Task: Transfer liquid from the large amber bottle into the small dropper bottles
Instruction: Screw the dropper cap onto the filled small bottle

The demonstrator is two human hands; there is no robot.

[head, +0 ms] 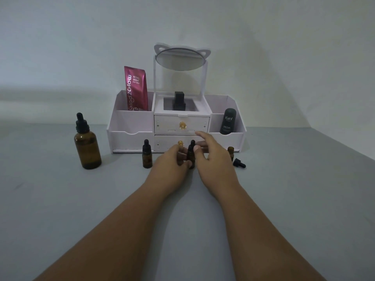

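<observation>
Grey table (60, 199) against a pale wall, dimly lit. At the back, touching the wall side: white organizer (129, 138) with two gold-knobbed drawers, topped by a round mirror (180, 58) with cat ears. Pink pouch (135, 88) upright in its left compartment, black bottle (179, 101) in the middle well, dark roll-on bottle (228, 121) in the right compartment.

On the table at far left, well apart from both hands: large amber bottle (87, 147), upright, black dropper cap on. Near the organizer's front, left of the hands: small dropper bottle (147, 157), upright and capped. Between the hands: middle dropper bottle (191, 154), upright, capped, standing on the table. Further right, partly hidden behind the right hand: third small bottle (230, 151), uncapped, with loose dropper cap (239, 163) lying on its side just beside it.

Left hand (172, 161) curled round the lower body of the middle dropper bottle, gripping it. Right hand (213, 157) with fingers spread, thumb tip against that bottle's cap; pinching or merely touching, cannot tell.
</observation>
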